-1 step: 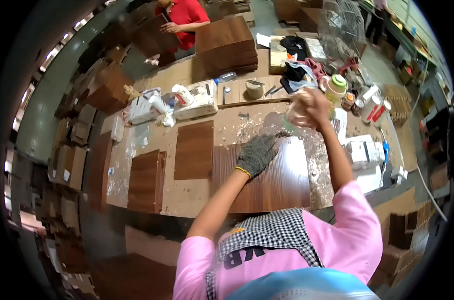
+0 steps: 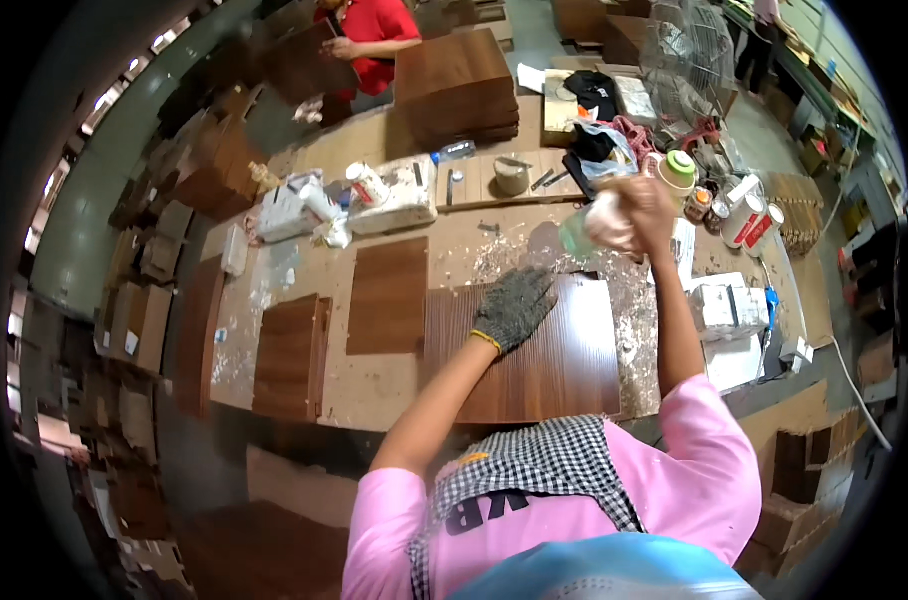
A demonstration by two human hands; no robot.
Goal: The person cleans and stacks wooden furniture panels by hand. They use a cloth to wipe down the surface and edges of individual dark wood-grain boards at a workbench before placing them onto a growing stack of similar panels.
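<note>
My left hand point(image 2: 515, 307), in a dark grey knit glove with a yellow cuff edge, lies flat on a dark brown wood-grain board point(image 2: 564, 355) in front of me. Its fingers are stretched over the board's far part. My bare right hand point(image 2: 646, 212) is raised beyond the board's far right corner, closed round a crumpled whitish cloth point(image 2: 610, 222). A pale green see-through container point(image 2: 576, 236) shows just left of the cloth; whether my hand also grips it is unclear. Motion blurs the right fingers.
More brown boards point(image 2: 387, 295) lie leftward; a board stack point(image 2: 456, 85) stands at the back. A co-worker in red point(image 2: 382, 35) holds a panel. Paint-stained blocks point(image 2: 394, 197), a round pot point(image 2: 511, 176), a green-lidded jug point(image 2: 678, 170) and white cans point(image 2: 742, 218) line the table.
My right hand has shifted slightly right, with the whitish cloth and green container showing more plainly. My left hand stays on the board. The co-worker's panel has moved a little.
</note>
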